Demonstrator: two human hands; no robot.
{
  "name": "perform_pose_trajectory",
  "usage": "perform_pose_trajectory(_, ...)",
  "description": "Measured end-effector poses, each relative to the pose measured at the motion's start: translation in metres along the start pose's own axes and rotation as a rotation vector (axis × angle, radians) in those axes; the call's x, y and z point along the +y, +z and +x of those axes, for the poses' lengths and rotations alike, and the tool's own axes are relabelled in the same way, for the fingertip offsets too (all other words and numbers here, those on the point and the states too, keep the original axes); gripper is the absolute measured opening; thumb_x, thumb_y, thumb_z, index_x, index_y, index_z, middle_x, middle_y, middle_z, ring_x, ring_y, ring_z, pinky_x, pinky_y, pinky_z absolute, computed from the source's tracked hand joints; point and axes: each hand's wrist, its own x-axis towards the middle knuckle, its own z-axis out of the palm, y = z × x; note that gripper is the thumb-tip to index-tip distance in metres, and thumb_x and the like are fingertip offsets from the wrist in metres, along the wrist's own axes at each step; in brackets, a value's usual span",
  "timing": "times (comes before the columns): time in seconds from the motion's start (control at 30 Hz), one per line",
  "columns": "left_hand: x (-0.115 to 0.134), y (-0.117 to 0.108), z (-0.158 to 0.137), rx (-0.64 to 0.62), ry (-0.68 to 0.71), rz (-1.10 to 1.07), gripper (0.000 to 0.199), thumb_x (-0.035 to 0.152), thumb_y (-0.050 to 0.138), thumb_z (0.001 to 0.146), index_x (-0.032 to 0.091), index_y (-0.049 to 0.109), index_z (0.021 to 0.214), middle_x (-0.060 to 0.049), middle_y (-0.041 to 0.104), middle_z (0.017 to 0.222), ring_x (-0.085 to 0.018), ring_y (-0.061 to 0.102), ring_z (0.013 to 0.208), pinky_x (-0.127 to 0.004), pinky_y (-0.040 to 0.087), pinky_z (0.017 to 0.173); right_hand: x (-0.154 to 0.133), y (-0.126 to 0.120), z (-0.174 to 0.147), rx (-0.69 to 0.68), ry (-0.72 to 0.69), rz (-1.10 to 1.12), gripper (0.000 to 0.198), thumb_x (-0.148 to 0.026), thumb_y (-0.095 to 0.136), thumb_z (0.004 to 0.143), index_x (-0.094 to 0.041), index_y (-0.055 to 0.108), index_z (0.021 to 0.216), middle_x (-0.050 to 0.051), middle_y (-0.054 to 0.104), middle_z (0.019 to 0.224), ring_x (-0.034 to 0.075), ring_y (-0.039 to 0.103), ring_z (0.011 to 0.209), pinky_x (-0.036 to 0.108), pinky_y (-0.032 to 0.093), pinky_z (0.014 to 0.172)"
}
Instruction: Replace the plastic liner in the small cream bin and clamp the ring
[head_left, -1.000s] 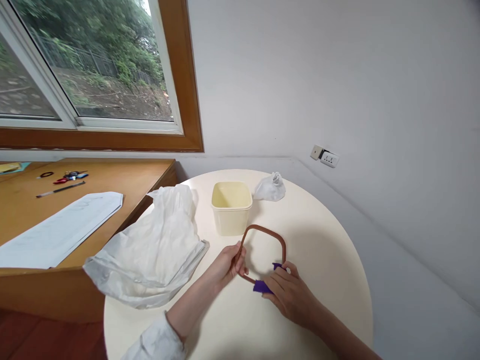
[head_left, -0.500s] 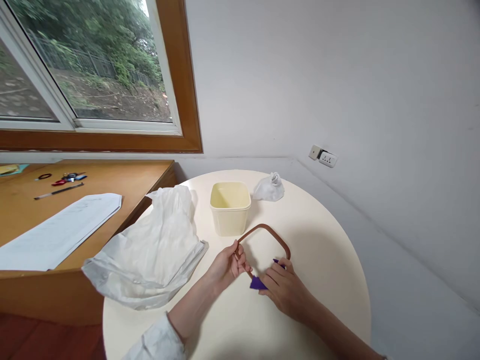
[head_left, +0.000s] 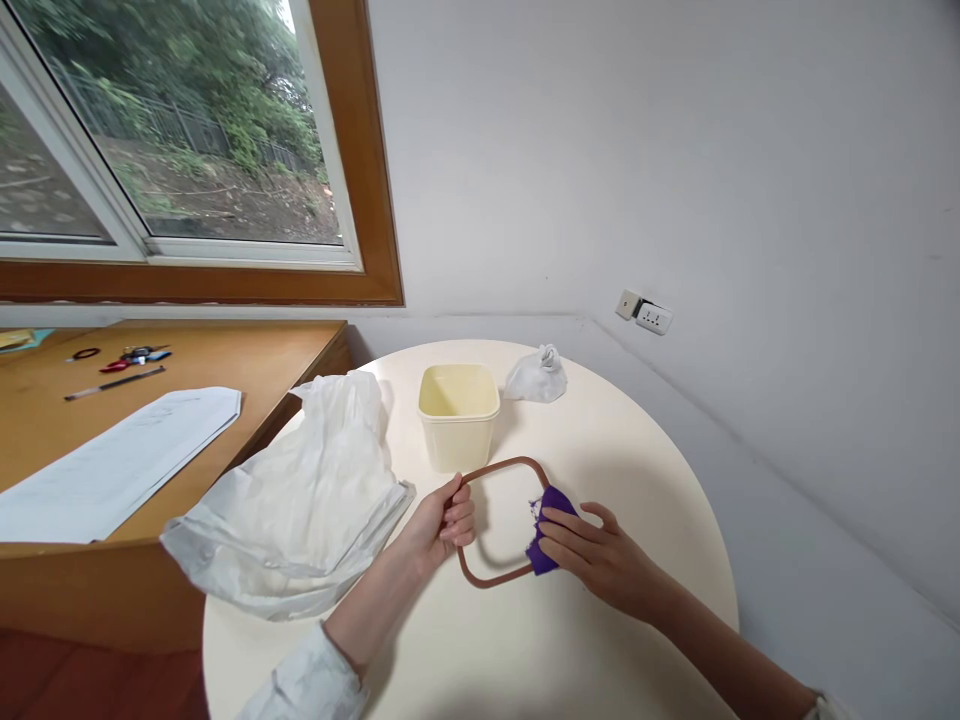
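Note:
A brown rounded-square ring (head_left: 491, 581), like the rim piece of a bin, is held above the round table. My left hand (head_left: 438, 524) is closed around its left side. Folded over the ring's right side is a purple cloth (head_left: 554, 499) with a ragged edge, and my right hand (head_left: 600, 562) presses it there, thumb lifted off. Just beyond the ring stands a pale yellow open bin (head_left: 459, 441), upright; its bottom inside is hidden.
A crumpled white plastic bag (head_left: 304, 500) covers the left of the white table (head_left: 652, 560). Behind, near the wall, sits a small knotted bag (head_left: 537, 378). The wooden desk (head_left: 292, 345) at left holds papers (head_left: 142, 450), a pen (head_left: 114, 384) and keys (head_left: 139, 355).
The ring has turned and shifted slightly left in my left hand. My right hand and the cloth have moved from its near corner to its right side, showing more of the cloth.

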Motion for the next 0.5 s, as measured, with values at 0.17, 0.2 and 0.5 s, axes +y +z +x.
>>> perform_pose_trajectory(0.17, 0.003, -0.004, 0.001, -0.002, 0.003, -0.026, 0.038, 0.035, 0.041, 0.088, 0.017, 0.028, 0.057, 0.01, 0.017, 0.043, -0.002, 0.014, 0.031, -0.016, 0.014, 0.035, 0.007, -0.01, 0.003, -0.068, -0.01, -0.04, 0.039, -0.005, 0.035, 0.087, -0.022, 0.05, 0.118, 0.002, 0.057, 0.121, 0.013, 0.04, 0.122, 0.034, 0.02, 0.103)
perform_pose_trajectory(0.2, 0.003, -0.004, 0.001, -0.003, 0.006, -0.03, 0.037, 0.034, 0.042, 0.088, 0.017, 0.029, 0.057, 0.01, 0.017, 0.044, -0.002, 0.014, 0.031, -0.016, 0.014, 0.035, 0.008, -0.011, 0.003, -0.078, 0.003, -0.046, 0.042, -0.003, 0.034, 0.086, -0.022, 0.048, 0.12, 0.002, 0.055, 0.124, 0.014, 0.038, 0.124, 0.035, 0.021, 0.103)
perform_pose_trajectory(0.5, 0.004, -0.007, 0.0, -0.034, -0.018, 0.004, 0.038, 0.034, 0.041, 0.088, 0.017, 0.03, 0.057, 0.01, 0.018, 0.042, -0.002, 0.012, 0.03, -0.016, 0.014, 0.033, 0.021, 0.014, -0.007, 0.023, 0.311, 0.133, 0.049, -0.004, 0.032, 0.085, -0.024, 0.041, 0.129, 0.005, 0.053, 0.125, 0.018, 0.039, 0.123, 0.043, 0.028, 0.101)
